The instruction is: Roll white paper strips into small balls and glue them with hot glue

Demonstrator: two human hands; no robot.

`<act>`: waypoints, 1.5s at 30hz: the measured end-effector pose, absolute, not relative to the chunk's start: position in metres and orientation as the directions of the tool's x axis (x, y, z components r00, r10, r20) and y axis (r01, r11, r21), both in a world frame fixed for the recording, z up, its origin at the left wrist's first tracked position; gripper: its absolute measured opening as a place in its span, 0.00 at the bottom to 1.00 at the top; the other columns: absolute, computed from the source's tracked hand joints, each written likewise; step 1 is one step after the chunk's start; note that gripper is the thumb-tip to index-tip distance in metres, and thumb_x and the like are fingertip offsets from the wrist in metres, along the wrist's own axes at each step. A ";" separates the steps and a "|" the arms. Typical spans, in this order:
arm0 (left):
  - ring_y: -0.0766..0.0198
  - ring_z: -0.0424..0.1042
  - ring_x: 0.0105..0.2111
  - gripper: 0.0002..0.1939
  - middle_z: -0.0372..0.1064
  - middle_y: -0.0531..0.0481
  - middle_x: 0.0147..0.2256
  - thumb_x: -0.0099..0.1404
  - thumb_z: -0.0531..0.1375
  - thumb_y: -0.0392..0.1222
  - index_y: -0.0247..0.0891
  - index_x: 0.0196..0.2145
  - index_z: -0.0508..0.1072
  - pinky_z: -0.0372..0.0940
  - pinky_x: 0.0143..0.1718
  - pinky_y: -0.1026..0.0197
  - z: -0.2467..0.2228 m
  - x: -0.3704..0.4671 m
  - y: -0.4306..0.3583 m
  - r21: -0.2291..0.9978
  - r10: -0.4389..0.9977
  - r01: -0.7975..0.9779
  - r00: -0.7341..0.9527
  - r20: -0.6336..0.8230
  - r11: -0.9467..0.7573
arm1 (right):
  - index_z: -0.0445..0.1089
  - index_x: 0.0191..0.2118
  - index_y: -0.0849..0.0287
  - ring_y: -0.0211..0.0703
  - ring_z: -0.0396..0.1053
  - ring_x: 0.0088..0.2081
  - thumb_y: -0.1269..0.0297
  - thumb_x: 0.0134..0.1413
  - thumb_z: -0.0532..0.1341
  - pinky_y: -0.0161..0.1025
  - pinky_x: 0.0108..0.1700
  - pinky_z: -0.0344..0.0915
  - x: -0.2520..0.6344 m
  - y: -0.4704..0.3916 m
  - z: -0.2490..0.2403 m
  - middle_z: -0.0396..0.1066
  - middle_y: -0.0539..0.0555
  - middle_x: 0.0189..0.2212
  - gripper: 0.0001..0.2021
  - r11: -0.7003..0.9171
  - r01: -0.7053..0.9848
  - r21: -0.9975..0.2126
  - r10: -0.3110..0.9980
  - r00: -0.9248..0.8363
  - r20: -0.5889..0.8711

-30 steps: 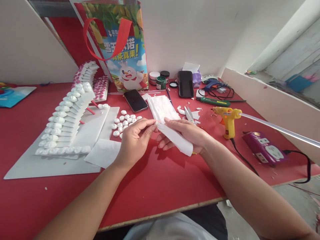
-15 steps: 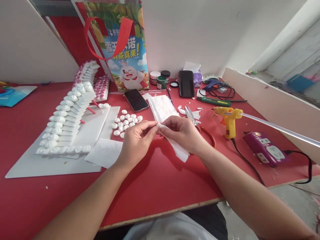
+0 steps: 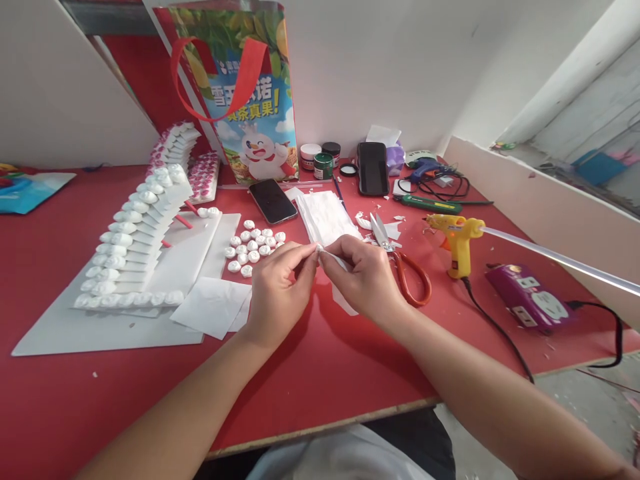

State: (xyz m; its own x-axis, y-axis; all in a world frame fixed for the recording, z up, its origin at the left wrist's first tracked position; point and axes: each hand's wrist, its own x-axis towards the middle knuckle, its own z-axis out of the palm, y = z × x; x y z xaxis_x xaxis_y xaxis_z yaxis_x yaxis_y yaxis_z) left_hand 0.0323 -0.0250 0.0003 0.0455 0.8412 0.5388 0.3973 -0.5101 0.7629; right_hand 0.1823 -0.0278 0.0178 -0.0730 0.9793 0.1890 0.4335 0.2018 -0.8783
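Between the fingertips of both hands is a white tissue paper strip (image 3: pixel 343 297), rolled at its upper end, its loose tail hanging below my right hand. My left hand (image 3: pixel 285 287) pinches the rolled end with thumb and index finger. Close against it, my right hand (image 3: pixel 363 270) pinches the strip too. Beyond my left hand lie several small white rolled paper rosettes (image 3: pixel 253 244). A stack of white tissue sheets (image 3: pixel 327 217) lies just past the fingertips. Beside my right hand rest scissors (image 3: pixel 413 280) with orange handles, their blades partly spread.
On the left, a curved white stepped model (image 3: pixel 145 257) edged with rosettes stands on white boards (image 3: pixel 55 333). A yellow glue gun (image 3: pixel 457 243) and purple power strip (image 3: pixel 530 297) are at right. Phones (image 3: pixel 273 200), paint jars (image 3: pixel 323 165) and a colourful bag (image 3: pixel 260 133) stand behind.
More of the strip is gathered at the fingertips, and its hanging tail looks shorter. My right hand has turned slightly, uncovering more of the scissors.
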 end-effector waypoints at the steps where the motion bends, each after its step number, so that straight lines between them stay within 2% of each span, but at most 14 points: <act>1: 0.64 0.70 0.29 0.09 0.75 0.48 0.30 0.70 0.60 0.39 0.38 0.38 0.81 0.67 0.36 0.61 -0.001 0.032 -0.025 0.710 0.805 0.438 0.055 0.591 -0.551 | 0.63 0.26 0.55 0.35 0.53 0.23 0.60 0.60 0.61 0.38 0.27 0.50 0.182 -0.029 0.018 0.60 0.45 0.20 0.13 0.208 0.426 -0.880 0.978 -0.081 0.192; 6: 0.63 0.75 0.34 0.13 0.79 0.45 0.36 0.71 0.57 0.34 0.37 0.48 0.81 0.69 0.41 0.61 -0.006 0.030 -0.027 0.590 0.717 0.477 0.133 0.684 -0.651 | 0.66 0.29 0.56 0.35 0.56 0.23 0.58 0.64 0.59 0.37 0.28 0.54 0.183 -0.030 0.021 0.64 0.47 0.22 0.13 0.198 0.374 -0.906 0.980 -0.097 0.174; 9: 0.65 0.75 0.35 0.13 0.79 0.46 0.37 0.71 0.59 0.34 0.38 0.48 0.81 0.69 0.41 0.63 -0.003 0.028 -0.028 0.695 0.777 0.372 0.139 0.613 -0.615 | 0.68 0.30 0.57 0.35 0.58 0.24 0.62 0.63 0.60 0.36 0.28 0.55 0.186 -0.030 0.022 0.67 0.48 0.24 0.10 0.237 0.363 -0.901 0.972 -0.090 0.219; 13: 0.67 0.74 0.32 0.08 0.76 0.51 0.32 0.69 0.63 0.38 0.41 0.41 0.84 0.70 0.38 0.65 0.000 0.027 -0.022 0.904 0.910 0.112 0.108 0.400 -0.411 | 0.70 0.32 0.59 0.35 0.62 0.25 0.65 0.63 0.59 0.34 0.29 0.57 0.189 -0.030 0.022 0.70 0.48 0.25 0.07 0.374 0.369 -0.851 0.927 -0.151 0.343; 16: 0.67 0.73 0.31 0.07 0.74 0.53 0.31 0.68 0.65 0.40 0.42 0.42 0.83 0.70 0.38 0.64 -0.003 0.024 -0.017 0.957 0.948 -0.007 0.141 0.287 -0.289 | 0.70 0.33 0.60 0.34 0.62 0.25 0.66 0.64 0.59 0.34 0.30 0.58 0.191 -0.029 0.021 0.71 0.49 0.25 0.08 0.431 0.430 -0.793 0.902 -0.188 0.388; 19: 0.68 0.71 0.31 0.08 0.72 0.52 0.31 0.70 0.63 0.38 0.41 0.42 0.83 0.68 0.37 0.64 -0.004 0.023 -0.017 0.896 0.899 0.118 0.150 0.411 -0.429 | 0.70 0.33 0.59 0.34 0.61 0.25 0.66 0.65 0.58 0.33 0.30 0.58 0.190 -0.028 0.019 0.69 0.48 0.24 0.08 0.457 0.459 -0.762 0.889 -0.206 0.409; 22: 0.65 0.71 0.35 0.09 0.72 0.50 0.33 0.71 0.60 0.35 0.39 0.42 0.81 0.67 0.38 0.64 -0.003 0.023 -0.018 0.705 0.773 0.326 0.169 0.612 -0.630 | 0.70 0.32 0.59 0.34 0.60 0.25 0.64 0.64 0.60 0.33 0.29 0.57 0.189 -0.027 0.020 0.66 0.47 0.22 0.09 0.433 0.478 -0.765 0.901 -0.190 0.390; 25: 0.64 0.72 0.36 0.09 0.73 0.48 0.34 0.72 0.58 0.34 0.37 0.41 0.80 0.66 0.39 0.62 0.000 0.024 -0.019 0.611 0.727 0.437 0.163 0.667 -0.659 | 0.71 0.29 0.60 0.35 0.61 0.25 0.56 0.63 0.63 0.34 0.28 0.56 0.194 -0.023 0.025 0.69 0.49 0.23 0.14 0.301 0.407 -0.863 0.954 -0.130 0.271; 28: 0.65 0.72 0.36 0.08 0.74 0.48 0.35 0.72 0.58 0.33 0.37 0.41 0.79 0.67 0.40 0.63 0.004 0.022 -0.019 0.712 0.802 0.384 0.155 0.577 -0.587 | 0.73 0.29 0.62 0.39 0.68 0.26 0.46 0.65 0.58 0.35 0.28 0.62 0.205 -0.014 0.032 0.75 0.55 0.27 0.23 -0.062 0.107 -0.992 0.986 -0.147 -0.078; 30: 0.65 0.73 0.36 0.08 0.74 0.49 0.35 0.72 0.58 0.34 0.38 0.40 0.79 0.67 0.40 0.64 0.006 0.019 -0.018 0.767 0.833 0.327 0.180 0.523 -0.552 | 0.75 0.35 0.62 0.45 0.74 0.30 0.47 0.69 0.53 0.39 0.33 0.69 0.210 -0.008 0.034 0.78 0.59 0.31 0.24 -0.386 -0.120 -0.915 0.879 -0.350 -0.325; 33: 0.64 0.73 0.36 0.08 0.74 0.50 0.35 0.71 0.59 0.34 0.38 0.39 0.79 0.68 0.41 0.63 0.009 0.016 -0.017 0.765 0.823 0.302 0.199 0.533 -0.569 | 0.73 0.44 0.63 0.51 0.78 0.37 0.56 0.72 0.46 0.49 0.42 0.74 0.213 -0.003 0.032 0.78 0.62 0.35 0.21 -0.684 -0.238 -0.690 0.624 -0.680 -0.385; 35: 0.65 0.73 0.37 0.08 0.74 0.50 0.35 0.71 0.59 0.33 0.38 0.38 0.79 0.68 0.41 0.63 0.009 0.015 -0.017 0.742 0.804 0.310 0.190 0.564 -0.594 | 0.71 0.46 0.64 0.51 0.78 0.38 0.60 0.73 0.44 0.54 0.45 0.75 0.211 -0.003 0.030 0.78 0.62 0.35 0.21 -0.718 -0.264 -0.644 0.571 -0.752 -0.328; 39: 0.66 0.72 0.35 0.08 0.74 0.51 0.34 0.71 0.59 0.32 0.38 0.39 0.79 0.67 0.39 0.64 0.008 0.014 -0.016 0.706 0.774 0.320 0.213 0.596 -0.632 | 0.72 0.44 0.64 0.43 0.74 0.35 0.62 0.71 0.53 0.54 0.46 0.76 0.208 -0.008 0.029 0.74 0.57 0.34 0.13 -0.629 -0.340 -0.699 0.670 -0.692 -0.267; 45: 0.66 0.71 0.34 0.10 0.73 0.50 0.34 0.71 0.59 0.31 0.39 0.41 0.80 0.67 0.39 0.64 0.007 0.014 -0.015 0.712 0.770 0.292 0.232 0.595 -0.638 | 0.74 0.35 0.63 0.34 0.65 0.29 0.57 0.58 0.69 0.34 0.35 0.72 0.206 -0.011 0.034 0.66 0.50 0.29 0.12 -0.443 -0.222 -0.869 0.754 -0.616 -0.227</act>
